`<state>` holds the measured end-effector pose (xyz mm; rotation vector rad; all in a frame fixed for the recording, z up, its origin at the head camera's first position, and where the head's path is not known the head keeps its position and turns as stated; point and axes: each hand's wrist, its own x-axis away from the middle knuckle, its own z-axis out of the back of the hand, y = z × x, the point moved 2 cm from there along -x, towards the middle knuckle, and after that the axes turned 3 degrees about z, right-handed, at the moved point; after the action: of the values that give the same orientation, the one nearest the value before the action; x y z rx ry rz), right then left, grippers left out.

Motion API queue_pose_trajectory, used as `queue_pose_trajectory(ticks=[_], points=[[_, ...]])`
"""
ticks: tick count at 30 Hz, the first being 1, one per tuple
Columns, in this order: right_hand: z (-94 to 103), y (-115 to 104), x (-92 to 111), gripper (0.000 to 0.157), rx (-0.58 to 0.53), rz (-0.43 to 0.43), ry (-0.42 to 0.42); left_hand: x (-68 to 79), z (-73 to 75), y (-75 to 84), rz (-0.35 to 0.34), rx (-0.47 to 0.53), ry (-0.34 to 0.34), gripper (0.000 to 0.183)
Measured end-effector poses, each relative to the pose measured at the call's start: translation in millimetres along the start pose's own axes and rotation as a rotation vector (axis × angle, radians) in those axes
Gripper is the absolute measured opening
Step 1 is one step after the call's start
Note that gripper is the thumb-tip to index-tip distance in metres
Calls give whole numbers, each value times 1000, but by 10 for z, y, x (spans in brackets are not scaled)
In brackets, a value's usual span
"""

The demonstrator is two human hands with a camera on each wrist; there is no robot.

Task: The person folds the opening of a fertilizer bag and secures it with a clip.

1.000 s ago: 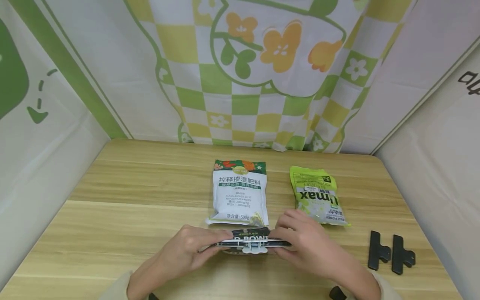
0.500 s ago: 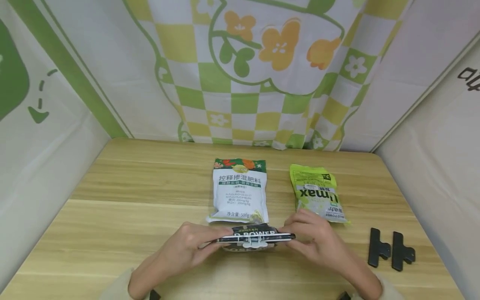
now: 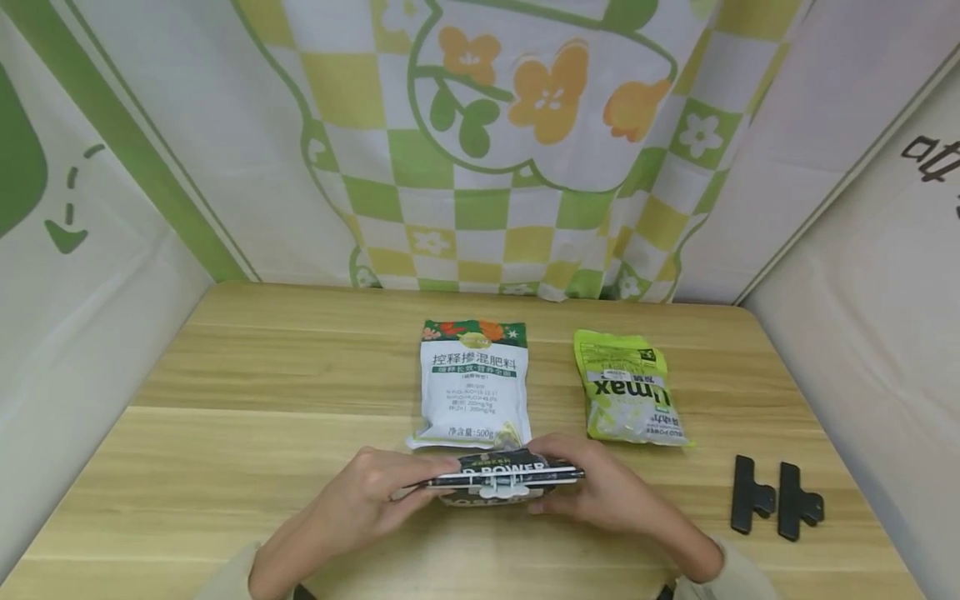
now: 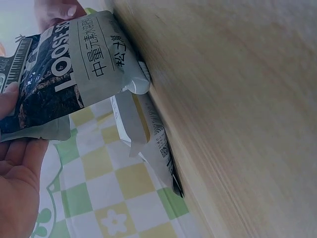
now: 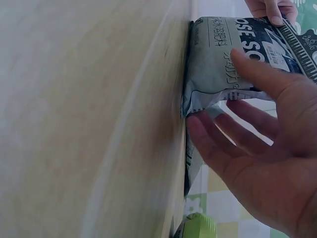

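At the near side of the table [image 3: 262,400], two pale sleeves reach in from the lower edge of the head view, and both hands are at one dark, printed bag with a grey lower band [image 4: 54,74]. The left hand [image 3: 375,490] pinches the bag's left end near the top, thumb in front and fingers behind. The right hand [image 3: 596,485] is at the other end; the right wrist view shows its thumb over the front and its bent fingers along the side edge, though I cannot tell whether it grips. Between the hands, a white clip [image 3: 504,492] runs along the bag's top, its scalloped tab towards the person. The bag stands roughly upright, bottom at the tabletop. Off to the right lie two black clips [image 3: 752,496], side by side. Just behind the dark bag, a white bag with a green top band [image 3: 474,387] lies flat; to its right, well apart, lies a lime-green bag [image 3: 632,392], lettering upside down. Beyond the far edge hangs a checked, flowered curtain [image 3: 427,202].
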<state>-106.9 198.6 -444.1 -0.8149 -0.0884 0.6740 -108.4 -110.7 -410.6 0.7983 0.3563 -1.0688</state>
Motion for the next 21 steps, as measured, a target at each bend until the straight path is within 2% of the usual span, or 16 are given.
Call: queue_pose_trajectory(ticks=[3, 6, 9, 13, 17, 21], points=[[-10, 0, -15, 53, -17, -19, 15, 2, 5, 1, 14, -2, -7, 25], [-13, -8, -19, 51, -29, -61, 21, 3, 8, -10, 18, 2, -8, 27], [-21, -25, -13, 53, -46, -99, 20, 10, 7, -24, 55, 29, -24, 30], [-44, -38, -15, 58, -104, -130, -19, 7, -2, -36, 114, 88, -42, 30], [-72, -27, -37, 52, -165, -148, -64, -4, -5, -45, 110, 113, -37, 29], [-94, -16, -57, 44, -212, -169, -85, 4, 5, -50, 110, 93, -49, 31]])
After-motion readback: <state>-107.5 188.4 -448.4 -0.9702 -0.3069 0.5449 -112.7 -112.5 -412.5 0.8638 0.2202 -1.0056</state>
